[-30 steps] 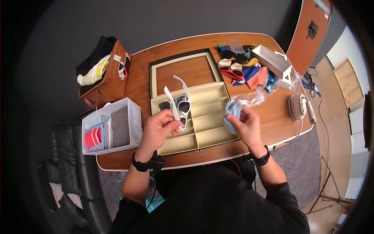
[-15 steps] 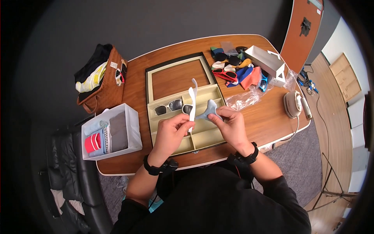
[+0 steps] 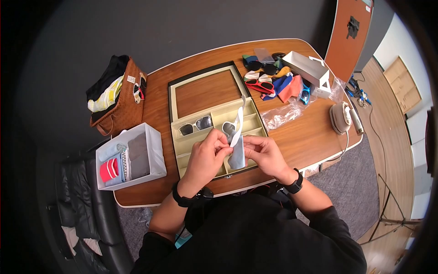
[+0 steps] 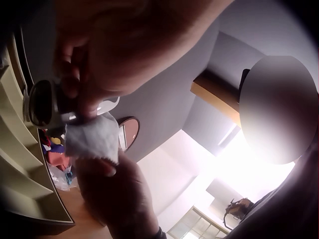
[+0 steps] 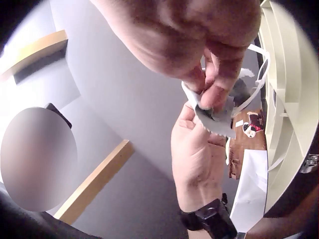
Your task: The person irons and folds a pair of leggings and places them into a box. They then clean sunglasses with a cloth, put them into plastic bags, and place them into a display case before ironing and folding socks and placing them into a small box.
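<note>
Head view: your left hand (image 3: 206, 157) pinches the white sunglasses (image 3: 237, 131), your right hand (image 3: 269, 157) a cloth (image 3: 237, 159), both between your hands; a loose pinch could drop them. Left wrist: hard wiping might bend the white sunglasses. Right wrist: slipping cloth risks smudges.

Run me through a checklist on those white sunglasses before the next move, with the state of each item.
1. Left hand grips the white sunglasses: ok.
2. Right hand pinches the light blue cloth: ok.
3. Cloth touching the sunglasses: ok.
4. Both lenses free of smudges: cannot tell, partly hidden.
5. Case lid open: ok.
6. White sunglasses set down in the divided case: not ok, held above it.
</note>
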A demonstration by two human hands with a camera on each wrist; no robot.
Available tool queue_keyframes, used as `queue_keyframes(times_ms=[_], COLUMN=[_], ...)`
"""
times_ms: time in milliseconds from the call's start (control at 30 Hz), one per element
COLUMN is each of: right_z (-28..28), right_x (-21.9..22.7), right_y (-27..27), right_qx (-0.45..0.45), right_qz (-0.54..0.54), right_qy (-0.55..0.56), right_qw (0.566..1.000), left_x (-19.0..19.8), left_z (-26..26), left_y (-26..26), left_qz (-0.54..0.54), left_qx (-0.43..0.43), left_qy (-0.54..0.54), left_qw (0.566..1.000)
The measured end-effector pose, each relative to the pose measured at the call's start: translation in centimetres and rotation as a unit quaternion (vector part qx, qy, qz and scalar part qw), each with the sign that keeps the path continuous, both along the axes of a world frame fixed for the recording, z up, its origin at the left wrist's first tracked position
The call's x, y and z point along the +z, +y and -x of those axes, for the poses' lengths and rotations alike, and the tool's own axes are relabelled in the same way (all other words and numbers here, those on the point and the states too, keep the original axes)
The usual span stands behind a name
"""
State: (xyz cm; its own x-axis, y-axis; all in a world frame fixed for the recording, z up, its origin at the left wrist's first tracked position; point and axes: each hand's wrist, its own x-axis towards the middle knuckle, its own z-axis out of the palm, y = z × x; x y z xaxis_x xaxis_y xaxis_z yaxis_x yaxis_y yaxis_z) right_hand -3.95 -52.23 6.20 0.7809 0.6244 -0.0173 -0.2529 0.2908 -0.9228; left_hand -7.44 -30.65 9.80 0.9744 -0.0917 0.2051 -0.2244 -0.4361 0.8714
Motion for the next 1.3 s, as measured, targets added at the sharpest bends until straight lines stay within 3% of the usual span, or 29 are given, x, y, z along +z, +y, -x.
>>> queue_keyframes(times_ms=[33,100,267,400,467,567,767,800,933,1033,1133,1233,1300], right_z=[0.0,-0.1,0.7,0.6,-0.3,-2.0,0.8,0.7,-1.5,-2.5,-0.6,0.2,-0.9], right_x=[-0.7,-2.6,-1.7,-1.9,-1.2,0.8,-0.3,-0.7,0.8,2.2,1.1,-0.1,0.6], right_y=[0.2,1.4,2.4,2.4,1.9,1.1,3.6,3.6,1.6,0.9,2.4,3.5,2.7], right_qx=[-0.002,-0.116,-0.162,-0.168,-0.192,-0.236,-0.187,-0.189,-0.217,-0.227,-0.228,-0.203,-0.231], right_qz=[0.0,0.005,-0.021,-0.037,-0.051,-0.085,-0.012,-0.012,-0.027,-0.078,0.002,-0.023,-0.007], right_qy=[0.0,-0.119,-0.015,0.014,0.031,0.039,0.004,-0.013,-0.004,0.013,0.008,-0.005,0.0], right_qw=[1.0,0.986,0.987,0.985,0.98,0.967,0.982,0.982,0.976,0.971,0.974,0.979,0.973], left_x=[0.6,0.5,-0.3,-0.5,-0.1,-0.7,0.4,0.8,0.3,0.1,0.3,0.4,-0.1], left_z=[0.1,0.2,0.4,1.0,1.2,1.4,0.1,0.3,1.0,1.1,0.5,0.2,0.6], left_y=[-0.1,-0.3,-1.0,-1.5,-1.5,-1.4,-0.6,-0.7,-1.2,-0.9,-0.6,-0.3,-0.4], left_qz=[-0.005,-0.01,-0.021,-0.01,-0.092,-0.065,-0.069,-0.069,-0.031,-0.071,-0.07,-0.098,-0.148], left_qx=[-0.017,-0.037,-0.027,-0.003,-0.011,-0.026,0.0,-0.001,-0.018,-0.044,-0.035,-0.036,-0.033], left_qy=[0.028,0.057,-0.019,-0.011,-0.031,-0.05,-0.085,-0.036,-0.017,-0.073,-0.09,-0.08,-0.138], left_qw=[0.999,0.998,0.999,1.0,0.995,0.996,0.994,0.997,0.999,0.994,0.993,0.991,0.979])
